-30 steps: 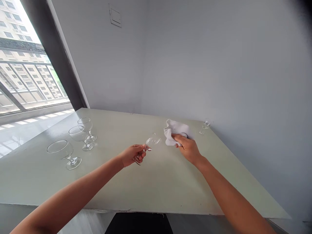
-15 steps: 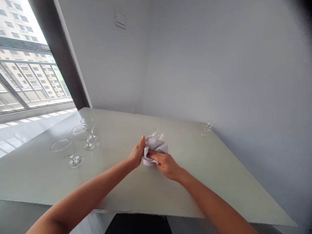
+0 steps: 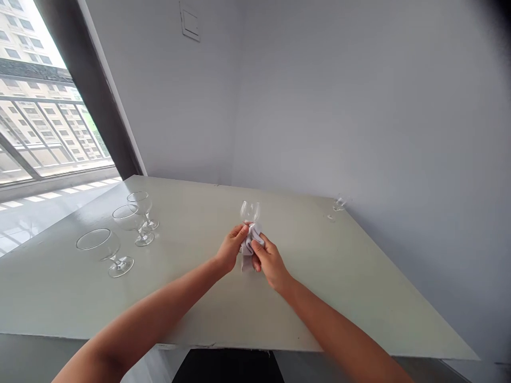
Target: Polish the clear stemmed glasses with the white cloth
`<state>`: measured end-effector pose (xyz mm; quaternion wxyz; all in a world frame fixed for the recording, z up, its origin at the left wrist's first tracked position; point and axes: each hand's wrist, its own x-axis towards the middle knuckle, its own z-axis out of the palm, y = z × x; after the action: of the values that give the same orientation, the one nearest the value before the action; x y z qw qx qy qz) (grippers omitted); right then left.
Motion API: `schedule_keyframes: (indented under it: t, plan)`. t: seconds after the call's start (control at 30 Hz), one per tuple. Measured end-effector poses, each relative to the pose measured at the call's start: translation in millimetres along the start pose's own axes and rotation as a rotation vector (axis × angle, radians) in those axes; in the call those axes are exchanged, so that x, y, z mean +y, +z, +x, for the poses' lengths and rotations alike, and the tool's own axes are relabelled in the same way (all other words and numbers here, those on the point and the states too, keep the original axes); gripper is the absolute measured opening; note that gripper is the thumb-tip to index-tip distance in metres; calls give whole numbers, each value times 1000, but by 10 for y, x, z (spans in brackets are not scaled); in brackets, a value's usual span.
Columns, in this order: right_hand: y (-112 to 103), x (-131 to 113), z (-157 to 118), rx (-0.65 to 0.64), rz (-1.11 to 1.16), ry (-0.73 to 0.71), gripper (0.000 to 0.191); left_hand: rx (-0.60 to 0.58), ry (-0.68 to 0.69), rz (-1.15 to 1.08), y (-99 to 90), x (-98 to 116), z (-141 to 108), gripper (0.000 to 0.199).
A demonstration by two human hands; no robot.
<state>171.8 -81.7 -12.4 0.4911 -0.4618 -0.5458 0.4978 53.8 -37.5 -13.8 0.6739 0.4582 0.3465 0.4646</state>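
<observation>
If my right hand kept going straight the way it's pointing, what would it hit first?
The right hand would meet the white cloth first, already under its fingers and around the stemmed glass.

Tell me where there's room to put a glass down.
Bare patches: the table right of the right hand, up to the far glass, and between the left hand and the three glasses at left. Those three stand crowded together.

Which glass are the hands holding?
The clear stemmed glass, stem in a white cloth, between left hand and right hand; the other glasses rest on the green table.
</observation>
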Motion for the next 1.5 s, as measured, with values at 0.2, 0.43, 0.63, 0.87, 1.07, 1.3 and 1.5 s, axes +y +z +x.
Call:
schedule_keyframes:
  t: [0.2, 0.43, 0.63, 0.87, 1.07, 1.3, 1.5]
  plan:
    - [-42, 8, 5, 23, -786, -427, 24, 183, 41, 82, -164, -1, 163, 41]
    - [-140, -38, -14, 41, -1229, -782, 32, 235, -132, -243, -409, -15, 244, 29]
    - [-6, 132, 184, -51, -1086, -755, 45, 35, -255, -440, -242, -1, 77, 18]
    - [189, 216, 333, 226, -23, -88, 16, 38, -11, -511, -201, 104, 39, 19]
    - [330, 351, 353, 114, 151, 204, 21, 134, 237, -63, -258, -23, 89, 20]
    - [-125, 202, 197, -184, -463, 108, 29, 239, 299, 256, -418, -80, 199, 19]
    - [-209, -110, 303, 57, -887, -203, 23, 246, 233, 319, -315, -120, 114, 23]
